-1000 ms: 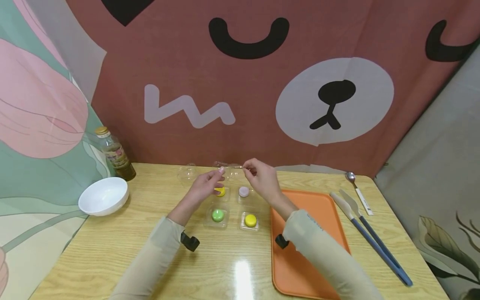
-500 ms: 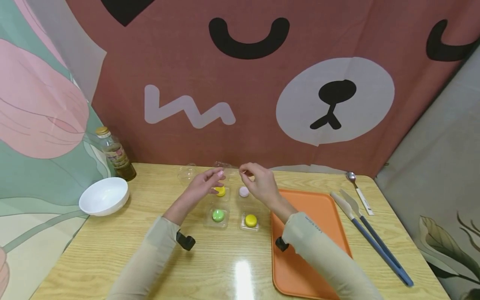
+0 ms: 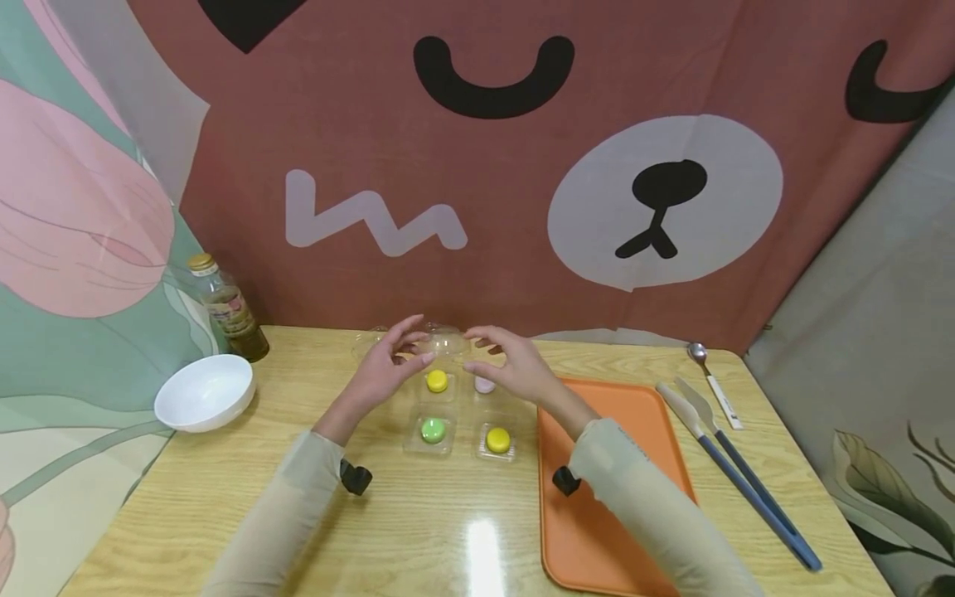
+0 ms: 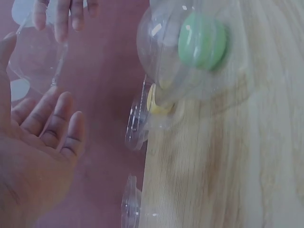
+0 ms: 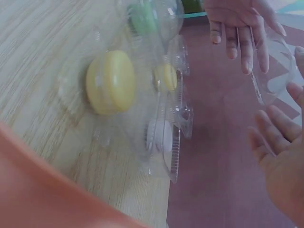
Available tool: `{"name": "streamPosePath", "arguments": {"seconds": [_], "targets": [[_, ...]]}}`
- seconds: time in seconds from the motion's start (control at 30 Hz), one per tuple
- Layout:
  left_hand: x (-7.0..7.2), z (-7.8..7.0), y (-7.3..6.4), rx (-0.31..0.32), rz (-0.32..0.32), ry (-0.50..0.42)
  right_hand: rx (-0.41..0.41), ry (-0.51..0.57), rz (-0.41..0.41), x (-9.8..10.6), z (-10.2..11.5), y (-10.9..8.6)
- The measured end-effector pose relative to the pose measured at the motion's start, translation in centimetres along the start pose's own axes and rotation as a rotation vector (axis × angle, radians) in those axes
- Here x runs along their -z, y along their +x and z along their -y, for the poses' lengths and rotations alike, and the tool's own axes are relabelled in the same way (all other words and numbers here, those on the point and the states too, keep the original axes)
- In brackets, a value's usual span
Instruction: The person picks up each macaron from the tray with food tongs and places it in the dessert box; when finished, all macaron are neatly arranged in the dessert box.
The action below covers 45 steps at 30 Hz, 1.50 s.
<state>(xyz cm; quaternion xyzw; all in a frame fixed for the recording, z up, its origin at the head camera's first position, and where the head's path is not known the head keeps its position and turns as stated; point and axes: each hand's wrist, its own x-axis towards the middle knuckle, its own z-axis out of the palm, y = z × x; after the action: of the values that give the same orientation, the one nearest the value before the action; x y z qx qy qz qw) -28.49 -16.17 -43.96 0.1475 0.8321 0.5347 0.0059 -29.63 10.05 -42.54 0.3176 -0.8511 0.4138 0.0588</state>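
Now you've got both hands up over the far side of the table (image 3: pixel 418 539), a thin clear lid (image 4: pixel 38 59) stretched between them, clear of the wood, with the red curtain behind it. Your left hand (image 3: pixel 373 377) has its fingers curved around one edge, thumb and fingers apart; your right hand (image 3: pixel 522 369) mirrors it, gripping the opposite edge the same way. Just below, four little round pieces sit in clear trays: a yellow one (image 3: pixel 437 381) at the back left, a lilac one (image 3: pixel 484 385) peeking out by your right thumb, a green one (image 3: pixel 433 429) at the front left and a second yellow one (image 3: pixel 498 440) at the front right. More clear plastic shells (image 3: pixel 364 342) rest at the back edge, partly behind your left hand. Your right forearm crosses above the orange tray (image 3: pixel 618 531), and beyond that lie blue-handled tongs (image 3: pixel 734 478), splayed open, with a spoon (image 3: pixel 719 394) beside them. Way over on your left, there's a white bowl (image 3: pixel 205 394), and just behind it stands a yellow-capped bottle (image 3: pixel 231 311).
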Motion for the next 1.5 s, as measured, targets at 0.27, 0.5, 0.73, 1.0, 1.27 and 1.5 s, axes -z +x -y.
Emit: {"name": "streamPosePath", "arguments": {"seconds": [0.27, 0.5, 0.73, 1.0, 1.27, 1.5], "targets": [[0.2, 0.0, -0.2, -0.069, 0.001, 0.085, -0.044, 0.090, 0.057, 0.0, -0.1, 0.4], [0.3, 0.5, -0.3, -0.093, 0.026, 0.117, -0.082, 0.039, 0.120, 0.0, 0.2, 0.4], [0.7, 0.9, -0.4, -0.124, 0.064, 0.227, -0.002, -0.253, 0.126, -0.7, 0.8, 0.5], [0.8, 1.7, -0.5, -0.104, 0.112, 0.498, 0.058, -0.460, 0.125, -2.2, 0.7, 0.3], [1.2, 1.8, 0.4, -0.112, 0.166, 0.641, 0.046, -0.517, 0.138, -3.4, 0.1, 0.7], [1.2, 2.0, 0.8, -0.088, 0.227, 0.674, 0.027, -0.557, 0.204, -4.0, -0.4, 1.1]]}}
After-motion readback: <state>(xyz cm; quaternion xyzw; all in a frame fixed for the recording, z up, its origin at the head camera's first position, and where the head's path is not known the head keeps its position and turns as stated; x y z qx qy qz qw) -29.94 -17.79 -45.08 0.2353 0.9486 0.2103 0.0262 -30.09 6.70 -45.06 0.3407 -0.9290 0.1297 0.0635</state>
